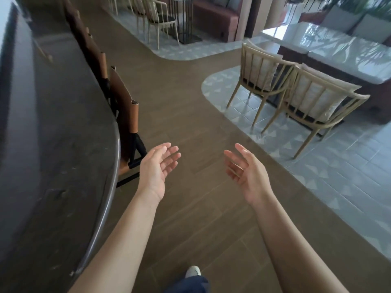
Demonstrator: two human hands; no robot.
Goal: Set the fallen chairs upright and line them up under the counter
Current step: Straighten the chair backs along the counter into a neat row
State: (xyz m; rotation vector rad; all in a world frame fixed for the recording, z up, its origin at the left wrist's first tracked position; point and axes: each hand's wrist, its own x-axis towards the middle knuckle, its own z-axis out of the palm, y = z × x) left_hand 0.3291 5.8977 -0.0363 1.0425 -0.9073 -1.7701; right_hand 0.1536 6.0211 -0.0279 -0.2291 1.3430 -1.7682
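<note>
Closest to you, your shoe (193,271) is planted on the wooden floor (190,106), and both forearms reach forward over it. Your left hand (157,166) and right hand (246,169) are spread and relaxed, palms turned toward each other, holding nothing. The nearest bar chair (124,106) stands just ahead and to the left of your left hand, which is the closer of the two. Its brown back looks upright and runs along the counter (53,144) edge, with its seat and legs mostly hidden under the dark top. Beyond it, the further bar chairs (93,49) follow the same line along the counter, blurred and hard to count. No fallen chair shows on the open floor, so any that remains would lie outside this view. Far right, pale dining chairs (262,70) stand on tile, well apart.
</note>
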